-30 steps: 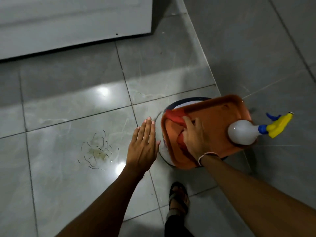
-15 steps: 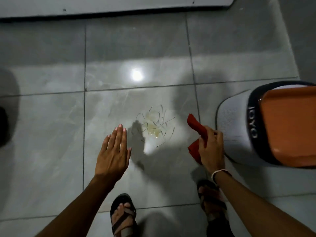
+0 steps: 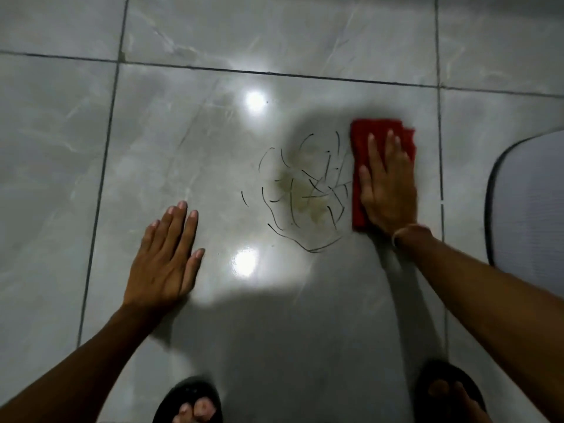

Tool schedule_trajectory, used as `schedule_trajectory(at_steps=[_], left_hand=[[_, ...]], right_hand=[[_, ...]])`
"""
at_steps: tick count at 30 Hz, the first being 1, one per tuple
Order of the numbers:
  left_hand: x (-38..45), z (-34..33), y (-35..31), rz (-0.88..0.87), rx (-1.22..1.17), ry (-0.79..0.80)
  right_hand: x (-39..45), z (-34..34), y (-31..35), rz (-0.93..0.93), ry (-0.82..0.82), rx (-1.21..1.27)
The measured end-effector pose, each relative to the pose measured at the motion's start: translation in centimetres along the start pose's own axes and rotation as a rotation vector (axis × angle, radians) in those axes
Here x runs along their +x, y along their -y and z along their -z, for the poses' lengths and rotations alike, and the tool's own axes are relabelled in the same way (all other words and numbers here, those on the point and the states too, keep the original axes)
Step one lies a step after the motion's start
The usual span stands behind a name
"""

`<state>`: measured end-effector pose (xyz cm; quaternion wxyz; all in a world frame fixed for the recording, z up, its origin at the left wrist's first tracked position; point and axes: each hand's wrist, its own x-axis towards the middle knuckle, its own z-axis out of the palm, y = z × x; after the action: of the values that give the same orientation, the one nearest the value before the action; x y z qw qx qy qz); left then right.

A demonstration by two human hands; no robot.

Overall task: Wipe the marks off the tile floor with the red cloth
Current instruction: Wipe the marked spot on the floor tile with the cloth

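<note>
here the right hand [image 3: 387, 190] lies flat, fingers spread, pressing the red cloth [image 3: 380, 131] onto the grey tile floor [image 3: 183, 141], the cloth's left edge just touching the right side of the marks [image 3: 300, 192], a tangle of thin black scribbles over a yellowish stain. the left hand [image 3: 166, 261] is flat and empty, fingers together, left of the marks, and two sandalled feet show at the bottom edge

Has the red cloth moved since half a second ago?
Yes. The red cloth went from held up beside the marks down flat onto the tile, under the right hand.
</note>
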<state>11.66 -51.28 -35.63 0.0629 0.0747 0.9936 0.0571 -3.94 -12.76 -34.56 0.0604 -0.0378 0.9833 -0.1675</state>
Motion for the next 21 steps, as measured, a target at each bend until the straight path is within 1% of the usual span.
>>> schedule_trajectory(at_steps=[3, 5, 7, 9, 11, 13, 14, 16, 19, 21], left_hand=[[0.0, -1.1, 0.7, -0.014, -0.038, -0.082], [0.0, -1.3, 0.7, -0.034, -0.051, -0.094], [-0.1, -1.1, 0.5, -0.025, -0.027, -0.093], [0.0, -0.6, -0.1, 0.006, -0.045, -0.088], [0.2, -0.5, -0.8, 0.065, -0.070, -0.082], [0.1, -0.7, -1.5, 0.104, -0.067, -0.103], [0.2, -0.7, -1.6, 0.105, -0.058, -0.118], [0.3, -1.1, -1.2, 0.099, -0.048, -0.133], [0.1, -1.4, -0.9, 0.097, -0.047, -0.156], [0.3, -1.5, -0.8, 0.089, -0.057, -0.175]], right_hand=[[5.4, -1.6, 5.7, 0.170, -0.034, -0.069], [4.9, -3.2, 9.8, 0.332, -0.043, -0.084], [0.1, -4.9, 11.7, 0.570, 0.014, -0.074], [-7.3, -5.4, 10.4, 0.791, 0.145, -0.087], [-13.7, -4.7, 6.1, 0.868, 0.255, -0.126], [-16.7, -3.4, 0.8, 0.819, 0.265, -0.142], [-16.4, -2.6, -1.3, 0.776, 0.238, -0.153], [-13.1, -1.4, -4.1, 0.666, 0.151, -0.179], [-4.7, 0.2, -4.4, 0.335, 0.034, -0.132], [1.3, 0.4, -2.1, 0.192, -0.005, -0.105]])
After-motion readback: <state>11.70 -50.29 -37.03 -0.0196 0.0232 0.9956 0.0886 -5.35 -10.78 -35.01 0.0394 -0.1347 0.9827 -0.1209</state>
